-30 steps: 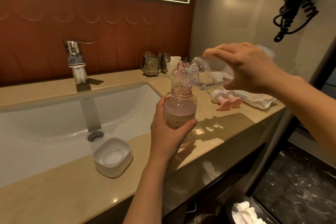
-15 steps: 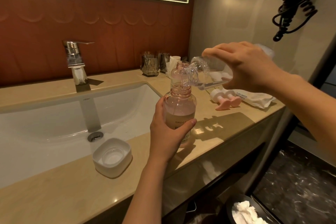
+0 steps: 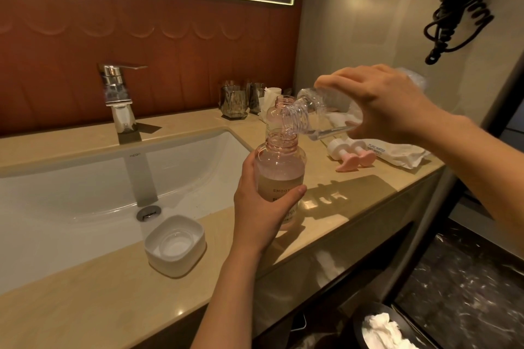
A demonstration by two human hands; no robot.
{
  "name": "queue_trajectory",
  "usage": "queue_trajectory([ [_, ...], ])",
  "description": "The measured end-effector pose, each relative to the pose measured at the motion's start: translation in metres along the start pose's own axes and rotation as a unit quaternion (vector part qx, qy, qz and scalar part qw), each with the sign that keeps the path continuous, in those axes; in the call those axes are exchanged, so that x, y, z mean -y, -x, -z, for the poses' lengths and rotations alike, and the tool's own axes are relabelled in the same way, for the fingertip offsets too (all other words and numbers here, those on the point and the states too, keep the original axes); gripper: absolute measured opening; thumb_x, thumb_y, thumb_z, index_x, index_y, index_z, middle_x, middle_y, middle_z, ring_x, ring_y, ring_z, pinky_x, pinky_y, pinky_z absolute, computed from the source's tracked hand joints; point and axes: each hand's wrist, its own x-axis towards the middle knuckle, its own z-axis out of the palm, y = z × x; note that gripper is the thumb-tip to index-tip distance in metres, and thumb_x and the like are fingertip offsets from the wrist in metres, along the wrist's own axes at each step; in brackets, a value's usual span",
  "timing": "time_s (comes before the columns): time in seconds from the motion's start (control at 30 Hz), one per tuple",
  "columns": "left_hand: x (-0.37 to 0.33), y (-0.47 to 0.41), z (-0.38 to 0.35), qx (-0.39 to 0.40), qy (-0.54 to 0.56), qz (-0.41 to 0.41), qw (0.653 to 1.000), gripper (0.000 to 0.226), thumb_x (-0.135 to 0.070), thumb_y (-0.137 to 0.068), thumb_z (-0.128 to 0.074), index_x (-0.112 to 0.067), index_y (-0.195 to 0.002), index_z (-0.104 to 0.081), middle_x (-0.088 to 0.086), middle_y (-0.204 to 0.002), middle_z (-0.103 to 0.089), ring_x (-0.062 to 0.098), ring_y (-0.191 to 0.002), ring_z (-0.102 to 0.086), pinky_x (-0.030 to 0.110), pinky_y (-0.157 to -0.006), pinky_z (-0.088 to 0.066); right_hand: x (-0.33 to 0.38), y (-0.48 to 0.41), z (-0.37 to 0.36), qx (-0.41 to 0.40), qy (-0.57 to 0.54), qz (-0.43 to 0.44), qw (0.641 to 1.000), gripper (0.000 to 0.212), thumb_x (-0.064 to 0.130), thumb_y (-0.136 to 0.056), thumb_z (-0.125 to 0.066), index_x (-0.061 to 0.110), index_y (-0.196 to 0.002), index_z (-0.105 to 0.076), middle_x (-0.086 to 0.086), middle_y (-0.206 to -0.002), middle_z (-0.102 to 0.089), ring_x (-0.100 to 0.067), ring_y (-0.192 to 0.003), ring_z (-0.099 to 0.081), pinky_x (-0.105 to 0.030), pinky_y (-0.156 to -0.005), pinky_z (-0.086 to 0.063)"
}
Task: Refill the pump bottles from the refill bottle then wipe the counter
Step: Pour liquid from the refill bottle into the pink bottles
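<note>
The refill bottle (image 3: 326,117), clasped by the right grip (image 3: 382,102), is tilting mouth-left above the open neck of the pump bottle (image 3: 280,170) the left grip (image 3: 259,212) is clasping.
</note>
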Motion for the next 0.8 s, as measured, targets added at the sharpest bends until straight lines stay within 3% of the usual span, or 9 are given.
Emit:
queue_trajectory([
  [0.4, -0.0027, 0.0010, -0.0001, 0.000, -0.003, 0.002, 1.000, 0.088, -0.047, -0.057, -0.077, -0.045, -0.132, -0.031, -0.018, -0.130, -0.048, 0.007, -0.121, -0.047, 0.031, -0.099, -0.047, 0.0000, -0.0001, 0.0001, 0.001, 0.004, 0.002, 1.000, 0.095, 0.017, -0.051, -0.089, 0.014, -0.135, -0.044, -0.014, -0.122, -0.058, -0.036, -0.102, -0.057, -0.048, -0.086, -0.044],
  [0.67, -0.0017, 0.0004, -0.0002, -0.003, -0.003, 0.005, 1.000, 0.087, -0.043, -0.061, -0.082, -0.047, -0.131, -0.030, -0.030, -0.121, -0.045, 0.003, -0.117, -0.047, 0.023, -0.096, -0.046, -0.0007, 0.0004, -0.0004, 0.001, 0.002, -0.001, 1.000, 0.096, 0.017, -0.052, -0.089, 0.014, -0.136, -0.044, -0.014, -0.123, -0.057, -0.036, -0.103, -0.056, -0.047, -0.086, -0.043],
  [0.8, -0.0014, 0.0007, -0.0001, -0.004, -0.008, 0.007, 1.000, 0.089, -0.046, -0.059, -0.079, -0.046, -0.133, -0.030, -0.022, -0.127, -0.047, 0.005, -0.120, -0.046, 0.026, -0.097, -0.046, -0.0007, 0.0003, -0.0002, -0.001, 0.004, -0.001, 1.000, 0.095, 0.017, -0.052, -0.089, 0.014, -0.136, -0.043, -0.014, -0.123, -0.057, -0.036, -0.103, -0.057, -0.046, -0.085, -0.044],
])
